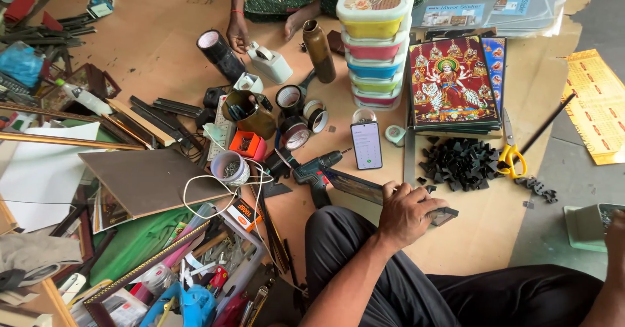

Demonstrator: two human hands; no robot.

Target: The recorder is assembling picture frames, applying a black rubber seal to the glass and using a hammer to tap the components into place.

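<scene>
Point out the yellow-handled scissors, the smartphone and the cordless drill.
yellow-handled scissors [512, 158], head view, on the handle loops.
smartphone [366, 145], head view, middle of the lit screen.
cordless drill [315, 171], head view, on the body.

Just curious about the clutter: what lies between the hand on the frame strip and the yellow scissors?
A heap of small black pieces, between the left hand gripping the strip and the scissors; the head view shows it.

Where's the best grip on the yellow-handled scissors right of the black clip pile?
Probably the yellow handle loops of the scissors, coming from above on the near side. They lie flat with the loops toward the person and the closed blades pointing away, beside the pile of black corner clips. The right side looks free.
</scene>
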